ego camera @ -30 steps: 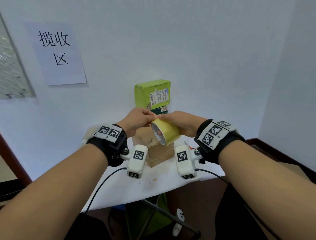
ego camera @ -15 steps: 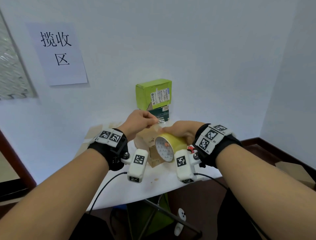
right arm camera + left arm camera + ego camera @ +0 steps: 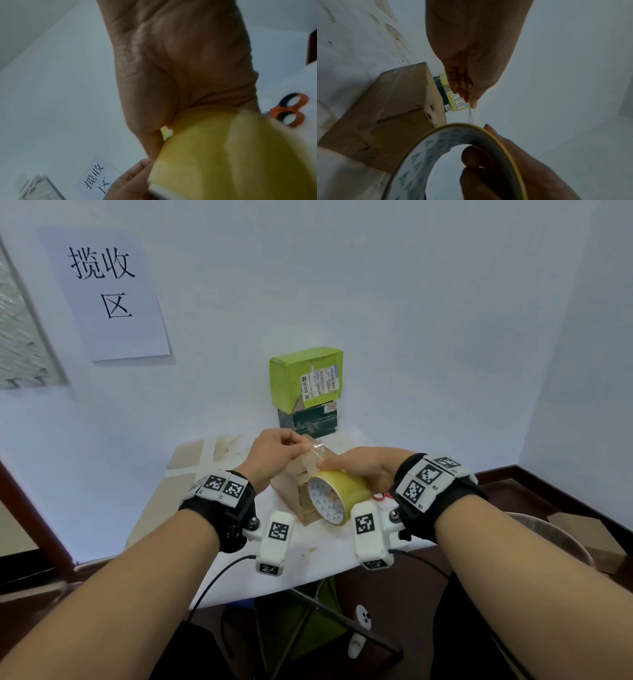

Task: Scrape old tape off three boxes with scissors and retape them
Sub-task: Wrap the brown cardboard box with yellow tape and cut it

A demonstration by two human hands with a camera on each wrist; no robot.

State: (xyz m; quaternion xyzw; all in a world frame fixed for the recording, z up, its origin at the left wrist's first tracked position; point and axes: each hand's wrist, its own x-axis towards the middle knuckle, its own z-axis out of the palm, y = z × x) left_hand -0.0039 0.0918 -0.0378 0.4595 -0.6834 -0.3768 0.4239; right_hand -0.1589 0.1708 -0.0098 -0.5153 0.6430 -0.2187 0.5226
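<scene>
Taping: left hand point(image 3: 277, 450) grip pinches clear tape end point(image 3: 317, 448), drawn off the roll.
Roll: right hand point(image 3: 370, 467) grip grasps yellow tape roll point(image 3: 337, 496), above brown box point(image 3: 294, 487) on table point(image 3: 329, 553).
Scissors point(image 3: 288, 109): on table, 3 o'clock of roll.
Stack: green box point(image 3: 305, 378) on dark box point(image 3: 308, 419), 12 o'clock.

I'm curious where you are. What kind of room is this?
Probably a parcel drop-off corner: a white paper wall sign reads "collection area", a green cardboard box with a shipping label stands stacked on another, and a yellow roll of packing tape is in use.
</scene>
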